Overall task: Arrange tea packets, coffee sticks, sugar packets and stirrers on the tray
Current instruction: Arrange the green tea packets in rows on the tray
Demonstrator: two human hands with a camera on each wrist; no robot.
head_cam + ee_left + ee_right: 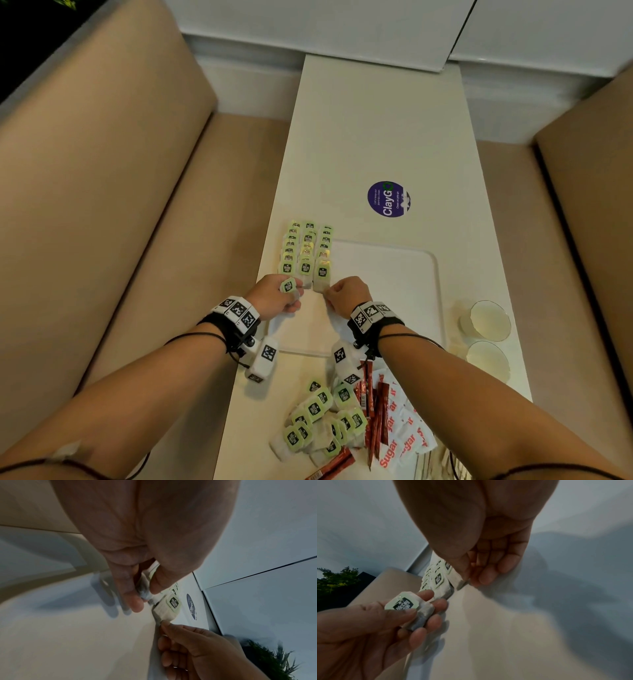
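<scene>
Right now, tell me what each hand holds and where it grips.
Left hand holds a tea packet between thumb and fingers; right hand pinches the near corner of the front packet.

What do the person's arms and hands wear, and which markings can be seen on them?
Both forearms are bare, with no sleeves. Each wrist carries a black strap with white blocks printed with black square code markers. A white camera box with the same markers hangs under each wrist. Thin black cables run along both arms. The hands wear no gloves.

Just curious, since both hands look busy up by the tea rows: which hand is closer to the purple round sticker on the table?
The right hand. It sits below the purple sticker, slightly toward the person's left of it; the left hand is farther over on that side.
</scene>
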